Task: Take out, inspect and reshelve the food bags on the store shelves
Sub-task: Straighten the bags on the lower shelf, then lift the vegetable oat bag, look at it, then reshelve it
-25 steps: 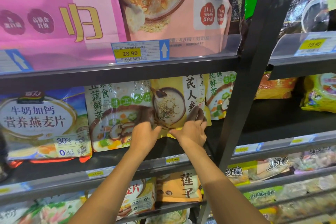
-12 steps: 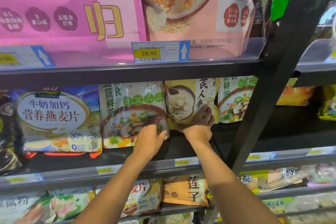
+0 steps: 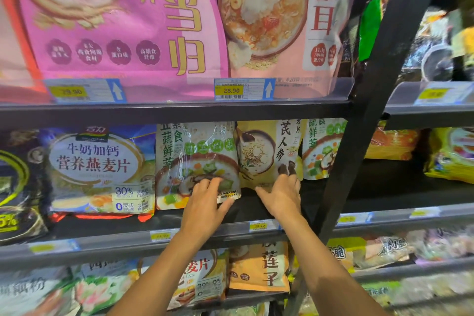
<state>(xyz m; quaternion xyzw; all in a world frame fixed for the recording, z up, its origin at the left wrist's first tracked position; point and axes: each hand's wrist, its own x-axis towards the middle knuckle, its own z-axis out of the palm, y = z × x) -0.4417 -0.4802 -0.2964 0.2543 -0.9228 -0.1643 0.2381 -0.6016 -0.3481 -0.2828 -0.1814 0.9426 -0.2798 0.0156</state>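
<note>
Now, left hand (image 3: pixel 205 205) fingers flat on one vegetable bag (image 3: pixel 195 151), right hand (image 3: pixel 282 200) likewise on one yellow bag (image 3: pixel 259 154)

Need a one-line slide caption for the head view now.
Left hand touches the vegetable bag, right hand the yellow bag, both standing on the shelf.

Bare shelf strip (image 3: pixel 243 210) in front of bags (image 3: pixel 195 161); upper shelf (image 3: pixel 179 111) caps headroom, slanted post (image 3: pixel 359 149) blocks rt side.
</note>
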